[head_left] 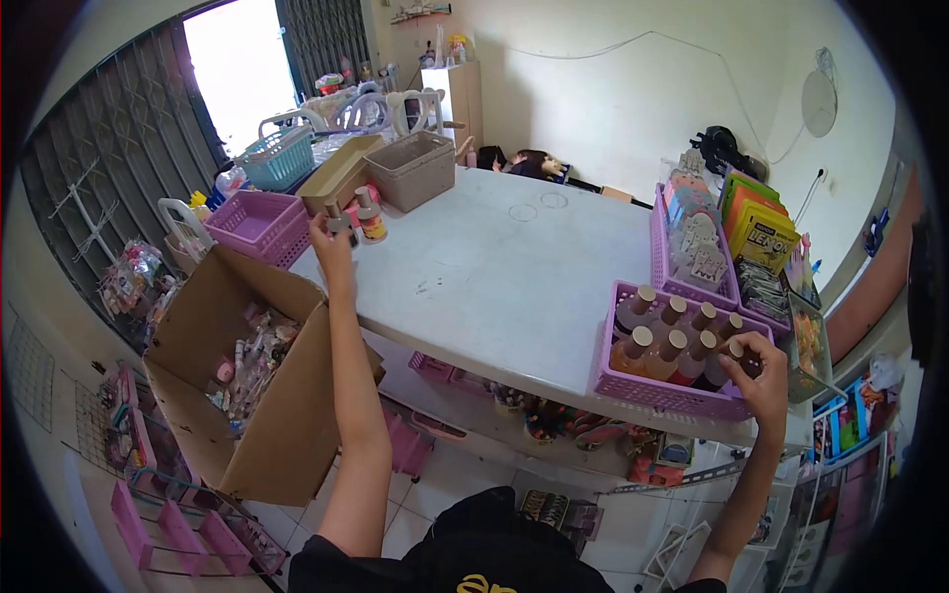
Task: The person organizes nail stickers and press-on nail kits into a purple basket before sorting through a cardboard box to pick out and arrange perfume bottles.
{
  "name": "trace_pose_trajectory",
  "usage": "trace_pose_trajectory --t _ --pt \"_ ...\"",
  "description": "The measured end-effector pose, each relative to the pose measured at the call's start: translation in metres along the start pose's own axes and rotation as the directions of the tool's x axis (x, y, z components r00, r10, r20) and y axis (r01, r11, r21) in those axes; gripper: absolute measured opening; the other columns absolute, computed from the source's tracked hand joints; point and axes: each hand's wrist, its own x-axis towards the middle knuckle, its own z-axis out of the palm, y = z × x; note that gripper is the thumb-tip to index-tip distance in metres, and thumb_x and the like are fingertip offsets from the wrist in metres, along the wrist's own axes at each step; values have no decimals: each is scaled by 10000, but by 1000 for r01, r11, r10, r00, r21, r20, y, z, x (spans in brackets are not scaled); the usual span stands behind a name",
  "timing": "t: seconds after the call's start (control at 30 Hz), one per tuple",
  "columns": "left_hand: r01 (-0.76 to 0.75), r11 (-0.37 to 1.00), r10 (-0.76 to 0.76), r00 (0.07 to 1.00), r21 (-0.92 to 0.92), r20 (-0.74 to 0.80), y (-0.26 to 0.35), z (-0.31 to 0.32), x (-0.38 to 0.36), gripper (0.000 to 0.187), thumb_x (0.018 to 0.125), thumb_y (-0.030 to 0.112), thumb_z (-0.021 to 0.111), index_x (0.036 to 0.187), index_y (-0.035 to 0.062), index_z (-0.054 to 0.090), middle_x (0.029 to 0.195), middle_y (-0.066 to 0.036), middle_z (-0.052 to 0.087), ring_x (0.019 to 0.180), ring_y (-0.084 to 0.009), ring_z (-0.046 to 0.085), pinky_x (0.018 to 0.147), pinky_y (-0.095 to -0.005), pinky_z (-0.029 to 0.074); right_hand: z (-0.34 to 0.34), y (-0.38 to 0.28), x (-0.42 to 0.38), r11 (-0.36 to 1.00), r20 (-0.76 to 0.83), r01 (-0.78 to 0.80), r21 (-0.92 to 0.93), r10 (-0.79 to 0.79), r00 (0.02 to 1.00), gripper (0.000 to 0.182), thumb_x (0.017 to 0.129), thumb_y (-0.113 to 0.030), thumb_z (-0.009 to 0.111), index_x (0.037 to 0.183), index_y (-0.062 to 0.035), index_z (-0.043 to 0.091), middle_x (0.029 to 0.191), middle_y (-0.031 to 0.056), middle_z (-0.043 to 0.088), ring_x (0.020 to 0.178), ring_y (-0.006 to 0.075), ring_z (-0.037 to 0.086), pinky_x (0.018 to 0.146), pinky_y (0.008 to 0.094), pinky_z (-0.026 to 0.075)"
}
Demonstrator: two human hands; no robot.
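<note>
At the far left of the table, my left hand [331,242] is closed around a small bottle [341,225] with a light cap. Right beside it stands a bottle with a yellow and pink label [371,219]. My right hand [761,376] is closed at the front right corner of a purple basket [672,395], its fingers round the neck of a dark capped bottle [714,374]. Several bottles with brown caps and orange, red or clear contents, such as an orange bottle [627,356], stand upright in that basket. My fingers partly hide the dark bottle.
A large open cardboard box [267,425] with small packaged items stands left of the white table [494,267]. Behind my left hand are a grey-brown basket [415,176], a purple basket [259,222] and a turquoise basket [277,158]. Purple baskets with packets [756,237] line the right edge.
</note>
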Motion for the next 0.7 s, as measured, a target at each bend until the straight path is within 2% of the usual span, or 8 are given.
trace_pose_trajectory --t 0.1,0.23,0.3,0.4,0.43,0.5,0.57,0.7 --pt "137 969 -154 986 -206 -68 -11 -4 9 436 714 8 435 1144 -48 384 1099 -158 467 1003 -223 473 856 -292 360 -3 1 -1 998 34 -58 38 56 998 159 641 -44 642 773 3 566 718 12 544 615 63 486 539 191 391" --pt "108 986 -118 990 -126 -76 -14 -3 5 434 713 -13 408 1143 -61 378 1091 -149 480 1014 -213 474 851 -286 364 -25 8 -16 996 21 -45 -71 47 999 187 705 -138 626 813 3 570 745 20 549 645 81 496 572 194 386" --pt "138 981 -146 988 -135 -50 -6 -3 -4 443 705 -19 409 1144 -61 369 1092 -149 477 1008 -221 479 840 -294 373 -48 53 -32 976 -330 70 208 3 944 257 785 -208 531 925 5 552 891 40 545 791 101 509 693 220 387" --pt "122 983 -116 992 -140 51 -2 0 -11 479 678 -37 420 1153 -28 369 1097 -145 475 997 -239 485 827 -300 381 -29 72 -30 984 -578 17 175 89 811 361 848 -317 438 985 5 527 1111 123 497 1052 177 446 883 292 338" --pt "101 991 -98 994 -84 38 1 1 -13 481 686 -19 458 1159 -8 370 1094 -145 479 990 -247 489 828 -305 379 -22 73 -31 986 -580 16 168 85 810 361 848 -317 438 985 5 527 1111 123 497 1052 177 446 883 292 338" --pt "87 996 -86 996 -24 34 6 3 -13 486 695 -2 495 1164 11 371 1090 -146 484 983 -255 493 828 -311 377 -7 69 -35 806 -302 176 565 4 953 420 858 -386 399 1013 -14 518 1271 173 360 1175 246 347 971 350 273" --pt "-67 936 44 996 347 75 8 1 -11 465 705 93 610 1116 9 409 1009 -166 535 933 -235 527 786 -295 400 -3 71 -37 871 -286 180 457 -48 957 438 861 -401 368 1005 -17 522 1286 184 335 1188 278 332 988 373 255" --pt "-115 896 89 993 429 81 -8 -3 -5 444 727 195 640 1070 11 426 939 -169 561 870 -255 559 758 -316 418 2 70 -37 914 -404 180 363 -19 915 310 809 -295 486 883 -6 571 1227 175 417 1228 290 272 1015 402 151"
